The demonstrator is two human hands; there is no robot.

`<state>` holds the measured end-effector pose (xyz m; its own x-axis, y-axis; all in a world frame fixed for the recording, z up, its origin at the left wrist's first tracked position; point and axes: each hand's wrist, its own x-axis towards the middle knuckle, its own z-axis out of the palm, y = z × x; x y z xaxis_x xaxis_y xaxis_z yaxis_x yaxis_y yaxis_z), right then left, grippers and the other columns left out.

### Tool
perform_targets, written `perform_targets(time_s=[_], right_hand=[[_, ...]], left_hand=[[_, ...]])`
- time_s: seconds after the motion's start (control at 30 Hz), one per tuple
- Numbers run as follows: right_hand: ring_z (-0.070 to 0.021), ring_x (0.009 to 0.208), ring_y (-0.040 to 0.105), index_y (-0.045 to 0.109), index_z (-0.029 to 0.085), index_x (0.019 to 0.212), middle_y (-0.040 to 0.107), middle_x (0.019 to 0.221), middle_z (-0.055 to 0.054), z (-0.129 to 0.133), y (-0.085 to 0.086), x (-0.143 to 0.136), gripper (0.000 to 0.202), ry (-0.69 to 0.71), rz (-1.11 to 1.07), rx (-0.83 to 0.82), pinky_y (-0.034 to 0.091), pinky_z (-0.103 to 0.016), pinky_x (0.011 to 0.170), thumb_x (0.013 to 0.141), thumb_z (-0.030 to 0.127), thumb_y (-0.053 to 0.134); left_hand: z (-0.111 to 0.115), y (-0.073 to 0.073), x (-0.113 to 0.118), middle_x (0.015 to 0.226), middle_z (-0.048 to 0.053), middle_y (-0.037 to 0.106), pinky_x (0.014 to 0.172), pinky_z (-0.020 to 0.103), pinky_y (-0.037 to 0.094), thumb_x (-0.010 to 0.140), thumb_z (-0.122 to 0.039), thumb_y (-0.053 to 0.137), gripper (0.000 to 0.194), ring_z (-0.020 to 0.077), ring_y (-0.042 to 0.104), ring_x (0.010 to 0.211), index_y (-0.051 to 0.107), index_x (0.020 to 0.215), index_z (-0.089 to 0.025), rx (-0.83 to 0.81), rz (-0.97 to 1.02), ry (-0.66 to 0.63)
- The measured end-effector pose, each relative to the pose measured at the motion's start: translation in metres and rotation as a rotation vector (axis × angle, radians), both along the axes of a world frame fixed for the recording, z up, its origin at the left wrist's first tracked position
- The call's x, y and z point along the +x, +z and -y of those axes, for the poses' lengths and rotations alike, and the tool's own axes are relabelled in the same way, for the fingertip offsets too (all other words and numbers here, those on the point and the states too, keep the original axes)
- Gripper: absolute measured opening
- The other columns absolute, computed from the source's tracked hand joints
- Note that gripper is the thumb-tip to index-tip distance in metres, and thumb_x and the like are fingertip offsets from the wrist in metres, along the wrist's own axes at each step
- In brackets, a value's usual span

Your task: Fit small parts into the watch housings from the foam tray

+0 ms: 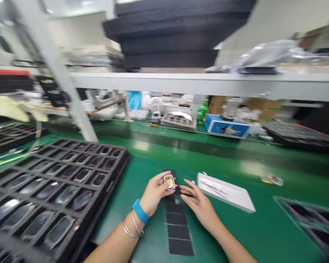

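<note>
My left hand (157, 189), with a blue band and bangles at the wrist, pinches a small rounded-rectangular part (169, 182) with a pale rim and a yellow-and-white inner face. Just right of it, my right hand (196, 199) has its fingers stretched out and apart, with nothing visible in them. Beneath both hands lies a strip of black square pieces (178, 219), running toward me on the green mat. The strip's upper end is partly covered by my left hand and the part.
On the left stands a black foam tray (109, 190) with rows of glassy rounded parts. A white shallow box (227, 193) holding thin tools lies to the right. Bagged dark parts (312, 223) rest farther right. A blue box (227, 126) stands under the white shelf (197, 84).
</note>
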<state>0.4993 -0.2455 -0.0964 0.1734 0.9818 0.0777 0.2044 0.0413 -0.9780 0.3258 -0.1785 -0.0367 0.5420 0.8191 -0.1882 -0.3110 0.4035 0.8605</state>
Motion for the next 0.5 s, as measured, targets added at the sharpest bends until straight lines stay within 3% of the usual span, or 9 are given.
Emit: perform_targets(time_s=[0.1,0.2,0.3,0.4,0.5], right_hand=[[-0.0237,0.105,0.058,0.040,0.021,0.127,0.055,0.121,-0.014,-0.004,-0.008,0.006,0.058,0.023,0.101,-0.049,0.050,-0.037,0.088,0.079,0.050,0.055],[-0.0253,0.103,0.059,0.046,0.022,0.122,0.058,0.118,-0.013,-0.007,-0.015,0.007,0.060,-0.008,0.162,-0.102,0.053,-0.033,0.083,0.074,0.058,0.055],[-0.0260,0.100,0.061,0.052,0.023,0.116,0.061,0.113,-0.012,-0.010,-0.016,0.006,0.061,-0.053,0.194,-0.132,0.055,-0.029,0.075,0.069,0.063,0.056],[-0.0255,0.096,0.063,0.057,0.024,0.111,0.064,0.108,-0.010,-0.012,-0.014,0.004,0.059,-0.089,0.226,-0.128,0.056,-0.026,0.071,0.067,0.064,0.057],[-0.0255,0.092,0.064,0.060,0.024,0.108,0.065,0.104,-0.009,-0.012,-0.014,0.004,0.057,-0.095,0.236,-0.114,0.056,-0.025,0.064,0.066,0.063,0.058]], left_hand=[[0.014,0.028,-0.051,0.122,0.014,0.055,0.093,0.036,0.044,0.074,-0.031,0.068,0.057,0.0266,0.056,0.107,0.049,0.126,-0.018,0.009,0.139,0.058],[0.027,0.052,-0.120,0.120,0.010,0.056,0.090,0.036,0.045,0.075,-0.031,0.067,0.057,0.0268,0.055,0.108,0.048,0.128,-0.024,0.209,-0.023,0.212],[0.024,0.064,-0.196,0.108,0.005,0.059,0.089,0.033,0.045,0.067,-0.030,0.074,0.069,0.0240,0.055,0.104,0.044,0.130,-0.029,0.487,-0.445,0.590],[0.006,0.064,-0.269,0.110,0.007,0.056,0.090,0.034,0.042,0.067,-0.037,0.071,0.066,0.0257,0.054,0.101,0.046,0.128,-0.026,0.697,-1.001,0.963],[-0.010,0.060,-0.335,0.107,0.011,0.055,0.091,0.040,0.039,0.074,-0.039,0.061,0.054,0.0310,0.052,0.100,0.051,0.123,-0.017,0.768,-1.450,1.053]])
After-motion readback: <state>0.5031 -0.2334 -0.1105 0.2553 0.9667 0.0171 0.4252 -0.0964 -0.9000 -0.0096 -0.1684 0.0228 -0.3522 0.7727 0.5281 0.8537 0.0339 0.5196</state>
